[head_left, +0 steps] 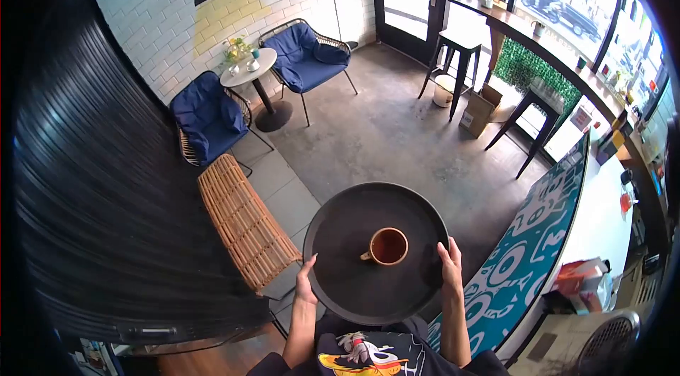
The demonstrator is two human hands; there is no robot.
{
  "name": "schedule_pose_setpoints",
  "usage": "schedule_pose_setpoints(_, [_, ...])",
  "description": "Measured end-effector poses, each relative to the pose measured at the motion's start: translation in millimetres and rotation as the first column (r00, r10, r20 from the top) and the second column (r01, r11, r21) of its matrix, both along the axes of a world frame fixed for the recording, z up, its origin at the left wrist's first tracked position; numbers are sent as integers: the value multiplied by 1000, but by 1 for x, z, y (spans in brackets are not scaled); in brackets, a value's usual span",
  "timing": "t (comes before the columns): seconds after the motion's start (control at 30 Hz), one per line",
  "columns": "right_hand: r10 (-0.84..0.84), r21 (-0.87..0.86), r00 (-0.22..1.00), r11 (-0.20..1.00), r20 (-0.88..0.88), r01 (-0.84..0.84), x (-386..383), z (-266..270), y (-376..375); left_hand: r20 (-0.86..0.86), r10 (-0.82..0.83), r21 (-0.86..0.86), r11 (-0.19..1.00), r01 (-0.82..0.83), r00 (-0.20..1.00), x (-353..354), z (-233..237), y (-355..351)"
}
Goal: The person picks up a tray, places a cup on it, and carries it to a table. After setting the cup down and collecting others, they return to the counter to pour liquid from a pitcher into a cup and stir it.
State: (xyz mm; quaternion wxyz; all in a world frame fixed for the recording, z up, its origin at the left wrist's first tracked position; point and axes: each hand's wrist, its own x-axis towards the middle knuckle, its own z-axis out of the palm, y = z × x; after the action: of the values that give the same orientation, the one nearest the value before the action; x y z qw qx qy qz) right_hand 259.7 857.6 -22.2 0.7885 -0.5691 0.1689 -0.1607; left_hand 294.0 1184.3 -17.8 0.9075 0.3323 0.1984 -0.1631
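Note:
A round black serving tray (354, 294) is held level in front of my body. On it, slightly right of the middle, stands a brown cup (389, 246) with dark reddish-brown liquid inside and its handle turned to the left. My left hand (306, 282) grips the tray's left rim, its thumb along the edge. At the right rim my right hand (450, 262) holds on in the same way, thumb on top. The fingers beneath the tray are hidden on both sides.
Ahead on the left are a rattan bench (244, 220), two chairs with blue cushions (207, 117) (304, 57) and a small round table (248, 70) with cups and flowers. A patterned counter (524, 255) runs along my right. Stools (462, 43) and a cardboard box (479, 112) stand farther ahead.

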Motion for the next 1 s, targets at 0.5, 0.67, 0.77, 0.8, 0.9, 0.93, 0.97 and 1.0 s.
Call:
schedule_pose_setpoints(0.5, [-227,129,967,962,-113,240,204,42,-65,119,-261,-27,964,266,958,290,24,-97])
schedule_pose_setpoints(0.67, [-380,247,914,881,-143,404,262,73,-80,132,-424,-15,903,429,896,408,28,-149])
schedule_pose_setpoints(0.77, [-493,207,867,843,-70,496,293,71,-96,128,-525,2,848,530,841,462,46,-185])
schedule_pose_setpoints(0.8, [-523,208,849,824,-78,527,297,70,-103,126,-555,13,830,558,822,473,51,-196])
schedule_pose_setpoints(0.9, [-511,205,859,838,-31,506,318,63,-125,145,-585,13,808,590,798,514,43,-226])
schedule_pose_setpoints(0.93, [-515,224,857,834,-11,504,325,61,-132,142,-600,14,796,605,787,525,42,-235])
schedule_pose_setpoints(0.97, [-516,241,857,833,10,498,331,58,-140,133,-604,-2,792,610,785,535,42,-246])
schedule_pose_setpoints(1.0, [-525,239,851,827,8,508,338,53,-147,125,-606,-18,790,612,786,545,42,-258])
